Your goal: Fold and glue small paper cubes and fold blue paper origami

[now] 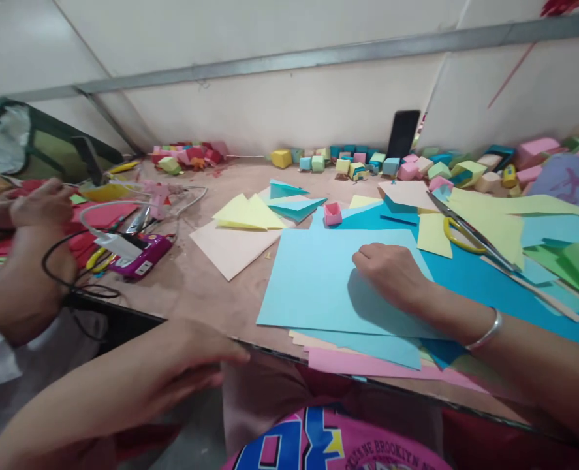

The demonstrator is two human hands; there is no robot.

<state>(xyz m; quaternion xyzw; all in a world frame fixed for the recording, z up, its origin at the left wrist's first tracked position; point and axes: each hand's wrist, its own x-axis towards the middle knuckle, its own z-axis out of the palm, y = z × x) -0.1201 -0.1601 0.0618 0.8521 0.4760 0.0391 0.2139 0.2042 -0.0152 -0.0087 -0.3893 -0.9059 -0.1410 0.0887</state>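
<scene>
My right hand (pixel 391 274) rests on a light blue paper sheet (pixel 313 281) near the table's front edge, fingers curled down against the paper. A silver bangle (pixel 487 333) is on that wrist. My left hand (pixel 191 365) hovers at the table's front edge, left of the sheet, with fingers stretched flat and nothing in them; it is a little blurred. Under the light blue sheet lie pink (pixel 367 364) and darker blue (pixel 489 287) sheets.
Yellow-handled scissors (pixel 465 234) lie right of my hand. Folded yellow and teal papers (pixel 250 212), a small pink paper box (pixel 333 213) and rows of paper cubes (pixel 358 163) lie farther back. Another person's arm (pixel 25 287), cables and a magenta device (pixel 142 254) lie at the left.
</scene>
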